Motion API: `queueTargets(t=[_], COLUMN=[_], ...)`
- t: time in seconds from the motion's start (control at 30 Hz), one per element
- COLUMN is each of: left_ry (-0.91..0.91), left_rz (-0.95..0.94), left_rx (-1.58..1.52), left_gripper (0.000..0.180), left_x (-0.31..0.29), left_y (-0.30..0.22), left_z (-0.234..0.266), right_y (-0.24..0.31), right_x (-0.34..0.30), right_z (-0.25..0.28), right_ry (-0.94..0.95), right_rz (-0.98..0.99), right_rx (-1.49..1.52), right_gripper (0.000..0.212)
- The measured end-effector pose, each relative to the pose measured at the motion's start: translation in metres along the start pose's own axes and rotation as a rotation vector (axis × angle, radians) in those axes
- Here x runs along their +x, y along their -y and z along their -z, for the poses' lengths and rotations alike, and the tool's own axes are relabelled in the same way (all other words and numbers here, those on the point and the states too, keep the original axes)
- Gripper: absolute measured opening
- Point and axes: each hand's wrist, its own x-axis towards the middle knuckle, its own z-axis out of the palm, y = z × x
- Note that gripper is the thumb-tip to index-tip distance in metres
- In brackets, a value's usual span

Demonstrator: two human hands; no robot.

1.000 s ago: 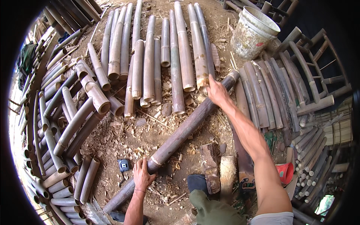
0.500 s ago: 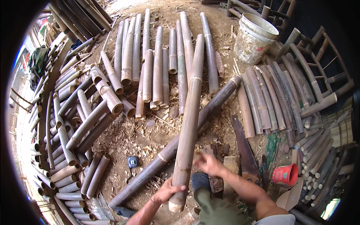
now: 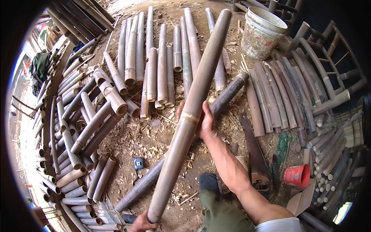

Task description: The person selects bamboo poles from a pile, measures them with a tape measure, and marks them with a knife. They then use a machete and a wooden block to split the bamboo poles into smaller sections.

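Bamboo pole [image 3: 178, 139] mid-view, slanting seven to one o'clock; left hand [image 3: 143, 223] grips its lower end, right hand [image 3: 206, 123] wraps its middle. Done: cut bamboo lengths [image 3: 152, 77] laid out toward twelve. Held pole not set down.

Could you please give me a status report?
Left hand gripping long grey-brown bamboo pole at near end; right hand around its middle; dark brown bamboo pole crossing beneath.

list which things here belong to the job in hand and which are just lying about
In the job: bamboo pole, held by left hand at its near end and right hand near its middle; probably the darker pole crossing beneath.

Apparently just lying about: blue tape measure, handsaw, white bucket, red bucket, all untouched.
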Motion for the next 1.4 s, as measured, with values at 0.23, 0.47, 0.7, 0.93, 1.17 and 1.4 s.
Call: queueTargets(t=[0.23,0.47,0.7,0.93,1.17,1.4], left_ry=[-0.178,-0.771,-0.506,-0.575,-0.594,-0.819], left_rz=[0.060,-0.332,-0.212,-0.145,-0.188,-0.236], left_rx=[0.388,0.540,0.264,0.381,0.589,0.779], left_gripper=[0.083,0.080,0.076,0.078,0.117,0.120], left_x=[0.018,0.091,0.145,0.115,0.102,0.127], left_y=[0.043,0.004,-0.009,0.062,0.011,0.012], left_z=[0.075,0.070,0.062,0.065,0.040,-0.020], right_y=[-0.007,-0.098,-0.124,-0.120,-0.105,-0.069], right_x=[-0.064,-0.156,-0.175,-0.144,-0.123,-0.163], right_z=[0.001,0.079,0.069,0.096,0.100,0.078], right_ry=[-0.474,-0.760,-0.786,-0.726,-0.703,-0.411], right_rz=[0.220,0.076,-0.564,-0.675,-0.631,-0.603], right_rx=[-0.301,-0.297,-0.646,-0.826,-1.164,-1.606], right_gripper=[0.064,0.061,0.087,0.101,0.093,0.088])
